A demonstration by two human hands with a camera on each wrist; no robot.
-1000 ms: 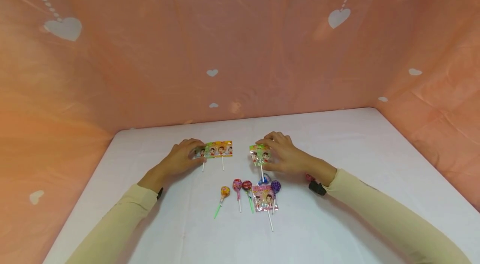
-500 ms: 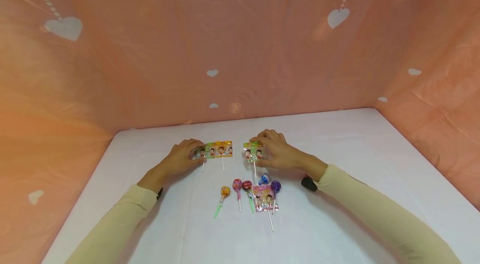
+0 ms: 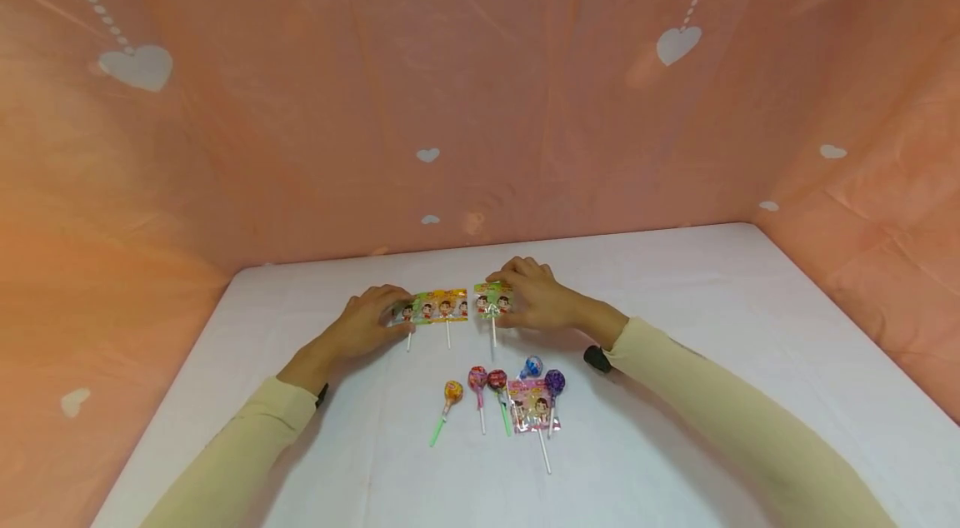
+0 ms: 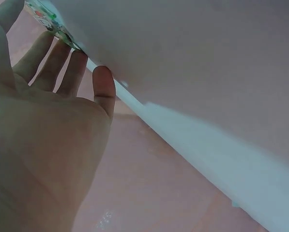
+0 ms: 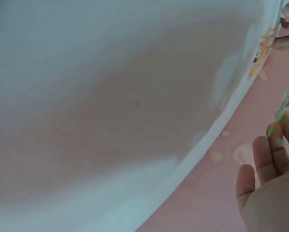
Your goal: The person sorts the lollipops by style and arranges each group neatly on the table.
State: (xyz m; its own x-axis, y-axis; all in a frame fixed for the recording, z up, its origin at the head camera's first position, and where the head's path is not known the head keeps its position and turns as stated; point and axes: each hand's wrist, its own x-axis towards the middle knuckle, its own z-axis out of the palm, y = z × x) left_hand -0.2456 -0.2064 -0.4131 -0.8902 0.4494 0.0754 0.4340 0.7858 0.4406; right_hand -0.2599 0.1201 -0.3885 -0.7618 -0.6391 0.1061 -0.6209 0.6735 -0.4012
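Note:
My left hand pinches the left side of a flat green-wrapped lollipop on the table. Directly right of it lies an orange-wrapped lollipop, sides touching or overlapping. In the left wrist view, the fingertips meet the edge of the printed wrapper. Another flat lollipop in a green wrapper is pinched by its right edge in my right hand, a small gap right of the orange one. The right wrist view shows this wrapper edge-on between thumb and fingers, apart from the table. Sticks point toward me.
Nearer me lie round lollipops: orange, pink, red, blue and purple. A flat pink-wrapped lollipop lies among them. Peach cloth with hearts encloses the white table.
My right hand has moved left with its green-wrapped lollipop, closing much of the gap to the orange one. My left hand has stayed in place. The head view has tilted slightly.

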